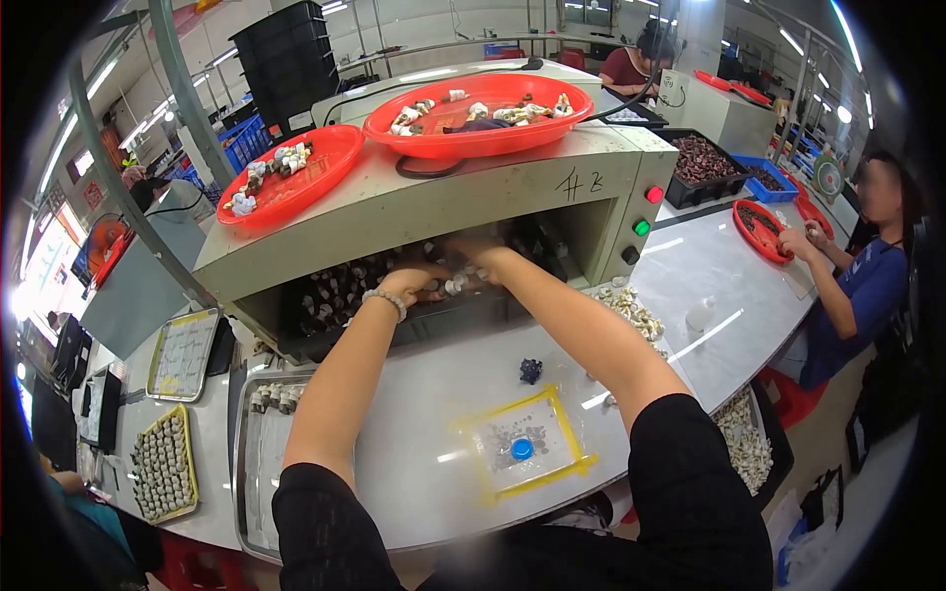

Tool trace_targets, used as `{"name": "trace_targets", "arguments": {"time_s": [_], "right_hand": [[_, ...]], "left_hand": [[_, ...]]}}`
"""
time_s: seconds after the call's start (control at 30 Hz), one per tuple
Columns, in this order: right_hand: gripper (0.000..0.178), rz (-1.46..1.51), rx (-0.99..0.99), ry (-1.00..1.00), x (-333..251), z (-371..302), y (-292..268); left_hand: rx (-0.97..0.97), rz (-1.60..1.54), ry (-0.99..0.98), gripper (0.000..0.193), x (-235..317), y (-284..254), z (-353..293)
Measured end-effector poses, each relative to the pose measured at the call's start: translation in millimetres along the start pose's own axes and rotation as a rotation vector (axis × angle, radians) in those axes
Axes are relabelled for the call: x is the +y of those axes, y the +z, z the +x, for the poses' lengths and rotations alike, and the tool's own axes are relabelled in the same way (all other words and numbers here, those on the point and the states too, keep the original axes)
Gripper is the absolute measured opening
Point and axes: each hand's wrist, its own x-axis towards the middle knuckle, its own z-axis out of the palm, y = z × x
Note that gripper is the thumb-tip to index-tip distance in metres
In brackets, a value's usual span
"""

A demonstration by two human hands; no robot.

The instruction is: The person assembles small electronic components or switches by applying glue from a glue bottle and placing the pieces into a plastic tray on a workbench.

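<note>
Both my arms reach into the open front of a pale metal box (424, 232). Inside it a black tray (473, 315) holds many small dark pieces (340, 291) with whitish wrapped ends. My left hand (409, 280), with a beaded bracelet at the wrist, is low over the pieces, its fingers curled around some. Close beside it my right hand (475, 256) has its fingers bent down onto pieces too. A short row of white-wrapped pieces (455, 286) shows between the two hands. Shadow and blur hide part of the fingertips.
Two red plates (478, 143) with similar pieces rest on the box. Left lie a metal tray (258, 473) and a yellow-rimmed tray (187, 502). A blue cap (521, 449) sits inside a yellow-taped square; a dark cluster (530, 370) is nearby. Right, a person (867, 276) handles a red plate.
</note>
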Motion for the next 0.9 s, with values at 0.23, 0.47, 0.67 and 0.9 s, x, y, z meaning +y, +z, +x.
{"name": "trace_targets", "arguments": {"time_s": [0.23, 0.47, 0.67, 0.9], "right_hand": [[0.041, 0.159, -0.062, -0.059, -7.8, 1.3, -2.8], [0.035, 0.203, -0.069, -0.087, -6.0, -23.6, 2.0], [0.040, 0.235, -0.092, -0.186, -13.5, -89.8, 24.9], [0.051, 0.237, -0.221, -0.081, 30.7, -142.2, 72.5]], "left_hand": [[0.015, -0.144, -0.016, 0.045, 14.0, -3.4, -4.2], [-0.024, -0.247, -0.061, 0.042, 15.4, -6.4, -30.5], [-0.024, -0.204, 0.126, 0.049, 22.6, 2.2, -104.7], [0.064, -0.147, 0.139, 0.051, -26.0, 4.8, -190.1]]}}
